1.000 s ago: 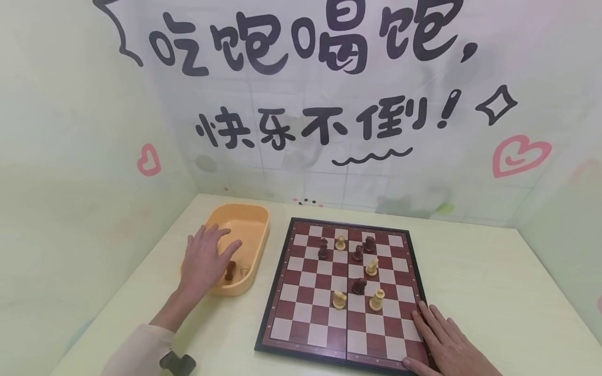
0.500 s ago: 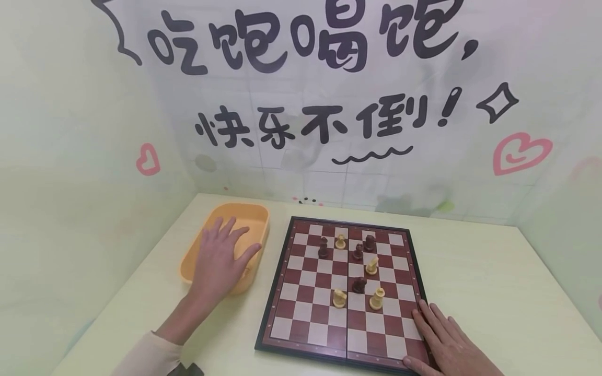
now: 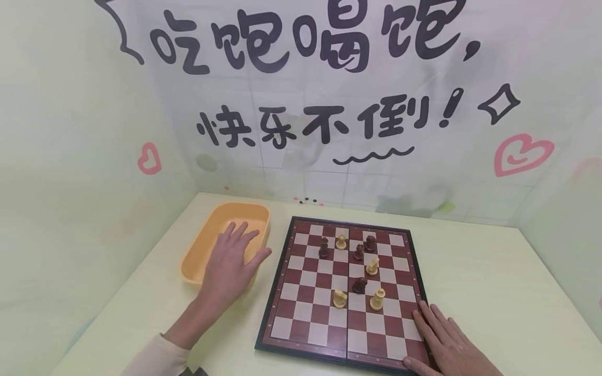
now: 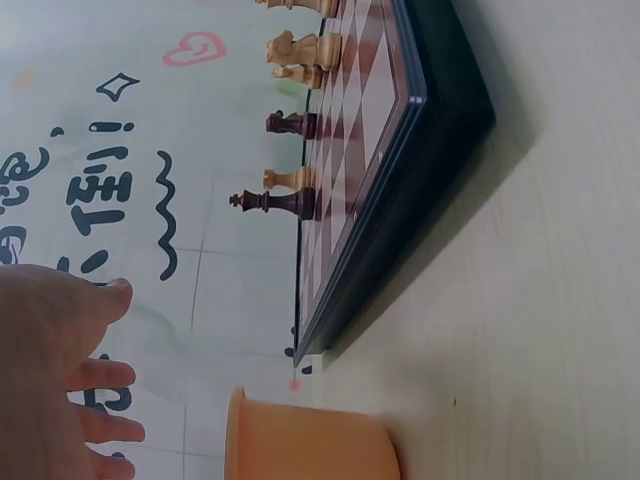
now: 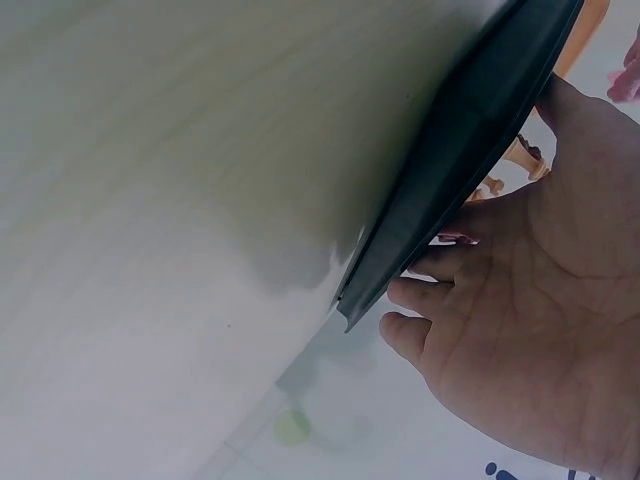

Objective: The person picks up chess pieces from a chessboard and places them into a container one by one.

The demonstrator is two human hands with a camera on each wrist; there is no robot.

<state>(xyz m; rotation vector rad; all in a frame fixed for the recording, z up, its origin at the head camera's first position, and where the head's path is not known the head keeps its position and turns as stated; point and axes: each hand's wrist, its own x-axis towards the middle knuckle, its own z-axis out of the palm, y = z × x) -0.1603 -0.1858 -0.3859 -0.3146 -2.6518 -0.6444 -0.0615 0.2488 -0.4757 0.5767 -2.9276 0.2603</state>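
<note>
My left hand [image 3: 229, 266] hovers over the right side of an orange plastic tray [image 3: 194, 261], fingers spread and holding nothing. In the left wrist view the hand [image 4: 50, 370] floats above the tray wall [image 4: 310, 445]. To its right lies a maroon-and-white chessboard [image 3: 301, 313]. My right hand [image 3: 451, 339] rests along the board's right edge, near the front corner, fingers straight. Standing on the board are several chess pieces, among them a dark king [image 4: 275, 203], a dark knight [image 3: 359, 285], a light knight [image 3: 339, 298] and a light, crown-topped piece [image 3: 377, 299]. My hand hides the tray's front part.
The board and tray sit on a pale wooden table [image 3: 489, 271] with a gap between them. Behind stands a white wall sheet [image 3: 301, 177] with large black lettering and pink hearts. Side walls [image 3: 94, 209] close off the left and right.
My left hand has moved right across the tray, toward the board. The dark piece seen in the tray's front is now hidden behind it. My right hand and the board pieces stay put.
</note>
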